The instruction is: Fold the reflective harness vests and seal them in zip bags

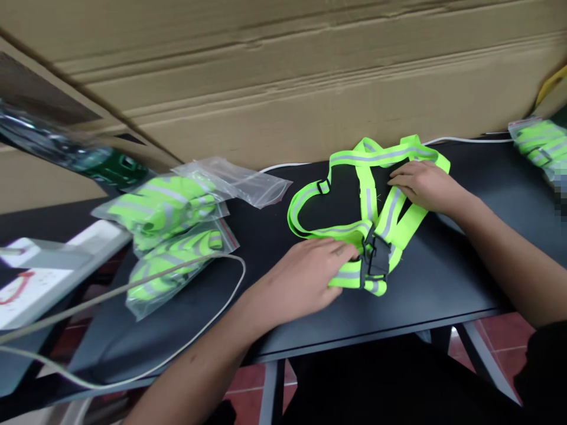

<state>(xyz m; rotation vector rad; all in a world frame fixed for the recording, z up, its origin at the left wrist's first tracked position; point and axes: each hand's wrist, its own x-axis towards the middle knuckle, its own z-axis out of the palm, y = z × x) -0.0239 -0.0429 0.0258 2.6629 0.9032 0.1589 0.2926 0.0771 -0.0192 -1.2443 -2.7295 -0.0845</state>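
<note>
A neon green strap harness with grey reflective stripes (390, 213) lies spread in loops on the dark table (425, 283). Its black buckle (378, 257) sits near the lower end. My left hand (305, 277) is closed around the straps just left of the buckle, fingertips partly hidden. At the harness's upper right, my right hand (427, 184) rests over the straps with its fingers bent and close together, touching a green band.
Two clear bags of folded green straps (166, 206) lie on the left, near a bottle (88, 153), a white power strip (44, 283) and a looping cable (230, 295). Another bagged bundle (540, 141) is at the far right. Cardboard (310, 88) stands behind.
</note>
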